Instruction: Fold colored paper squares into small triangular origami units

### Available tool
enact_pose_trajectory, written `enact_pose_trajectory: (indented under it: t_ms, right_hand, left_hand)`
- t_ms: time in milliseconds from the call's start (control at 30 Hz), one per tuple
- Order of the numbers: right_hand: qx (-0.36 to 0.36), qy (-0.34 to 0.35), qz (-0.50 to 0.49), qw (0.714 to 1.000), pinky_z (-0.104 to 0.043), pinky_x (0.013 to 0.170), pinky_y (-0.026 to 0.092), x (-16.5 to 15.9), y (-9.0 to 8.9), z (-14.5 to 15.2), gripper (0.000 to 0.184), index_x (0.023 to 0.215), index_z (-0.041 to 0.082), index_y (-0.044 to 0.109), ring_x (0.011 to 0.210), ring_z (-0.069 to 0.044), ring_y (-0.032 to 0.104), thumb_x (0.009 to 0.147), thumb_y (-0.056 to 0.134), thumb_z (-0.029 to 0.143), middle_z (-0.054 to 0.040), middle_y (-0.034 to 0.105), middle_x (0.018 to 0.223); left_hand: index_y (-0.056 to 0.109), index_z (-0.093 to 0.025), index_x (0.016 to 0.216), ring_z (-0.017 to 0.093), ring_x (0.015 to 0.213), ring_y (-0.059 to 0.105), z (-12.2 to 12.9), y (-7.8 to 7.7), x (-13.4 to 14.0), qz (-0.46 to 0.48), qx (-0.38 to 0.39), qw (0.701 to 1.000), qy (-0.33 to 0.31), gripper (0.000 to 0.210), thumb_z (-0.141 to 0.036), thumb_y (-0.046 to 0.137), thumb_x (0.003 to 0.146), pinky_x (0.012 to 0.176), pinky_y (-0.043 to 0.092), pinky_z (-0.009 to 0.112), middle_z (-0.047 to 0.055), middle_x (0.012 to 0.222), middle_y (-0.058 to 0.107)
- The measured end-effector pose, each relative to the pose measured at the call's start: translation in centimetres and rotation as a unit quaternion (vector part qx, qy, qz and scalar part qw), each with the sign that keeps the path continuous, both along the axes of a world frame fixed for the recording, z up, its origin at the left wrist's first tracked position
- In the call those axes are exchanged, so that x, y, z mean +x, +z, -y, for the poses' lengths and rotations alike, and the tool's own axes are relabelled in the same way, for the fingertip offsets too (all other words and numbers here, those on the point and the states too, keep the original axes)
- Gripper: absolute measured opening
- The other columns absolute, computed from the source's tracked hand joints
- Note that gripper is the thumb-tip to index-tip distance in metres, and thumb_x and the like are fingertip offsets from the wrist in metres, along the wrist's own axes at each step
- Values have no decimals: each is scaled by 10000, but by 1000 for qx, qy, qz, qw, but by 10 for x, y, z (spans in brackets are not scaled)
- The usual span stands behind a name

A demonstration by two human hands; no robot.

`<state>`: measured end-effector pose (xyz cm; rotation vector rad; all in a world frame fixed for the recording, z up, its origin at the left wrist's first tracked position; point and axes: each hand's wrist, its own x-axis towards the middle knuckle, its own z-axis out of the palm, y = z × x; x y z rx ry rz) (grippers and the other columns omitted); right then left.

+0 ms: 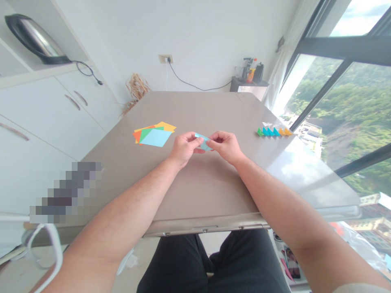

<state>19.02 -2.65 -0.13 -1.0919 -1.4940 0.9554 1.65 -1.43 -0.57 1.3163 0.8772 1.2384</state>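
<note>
Between my two hands is a small piece of light blue origami paper, partly folded, held just above the table. My left hand pinches its left side with the thumb on top. On the other side, my right hand grips the paper between thumb and fingers. The fingers hide some of the folds. To the left lies a fanned stack of colored paper sheets in light blue, green, orange and yellow. Over on the right, several small folded paper figures in green, blue and orange stand in a row.
The brown table reaches back toward a white wall with a socket and a black cord. A pixelated object lies at the table's left edge. An electric kettle sits on a shelf. A window is on the right.
</note>
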Motion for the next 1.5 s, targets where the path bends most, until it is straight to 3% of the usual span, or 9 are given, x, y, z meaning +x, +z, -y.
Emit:
enact_pose_trajectory:
  t_ms: [233, 600, 867, 1067, 1267, 1500]
  right_hand:
    - [29, -29, 34, 999, -287, 616, 415, -2, 1, 1, 264, 672, 203, 653, 638, -131, 508, 734, 755, 439, 7, 629, 672]
    - [40, -49, 69, 996, -287, 629, 399, -5, 2, 2, 209, 685, 206, 657, 639, -132, 493, 753, 712, 396, 12, 620, 667]
    - [46, -28, 46, 998, -279, 616, 380, -4, 1, 1, 156, 677, 203, 643, 644, -126, 487, 750, 691, 333, 20, 602, 663]
    - [19, -24, 39, 999, -270, 586, 367, -4, 4, 2, 149, 676, 197, 634, 621, -116, 479, 731, 689, 324, 26, 591, 653]
    - [2, -20, 30, 999, -266, 565, 361, -2, 1, 1, 185, 672, 190, 633, 602, -111, 473, 727, 713, 348, 24, 584, 639]
    - [9, 0, 16, 1000, -276, 595, 391, -2, -2, 0, 210, 685, 190, 656, 622, -120, 489, 739, 741, 375, 17, 594, 649]
  left_hand:
    - [701, -156, 805, 167, 729, 675, 2, 0, 3, -7, 8, 1000, 23, 315, -397, 852, 671, 649, 602, 304, 30, 761, 693]
    - [676, -160, 764, 155, 707, 663, 2, 1, 4, -5, 3, 1000, 23, 228, -361, 776, 725, 632, 584, 288, 26, 749, 693]
    - [659, -169, 763, 188, 724, 695, 4, 4, 4, 25, -33, 999, 23, 212, -364, 736, 735, 609, 564, 295, 30, 752, 700]
    - [649, -171, 724, 162, 673, 666, 3, 0, 8, 15, -9, 998, 57, 208, -369, 704, 754, 561, 530, 256, 16, 693, 669]
    - [682, -169, 761, 158, 695, 658, 2, -1, 6, -8, 14, 1000, 19, 226, -372, 776, 728, 589, 548, 266, 23, 730, 687]
    - [662, -163, 689, 128, 641, 600, 0, 1, 7, -10, 9, 999, 35, 168, -303, 751, 712, 564, 508, 248, 15, 672, 644]
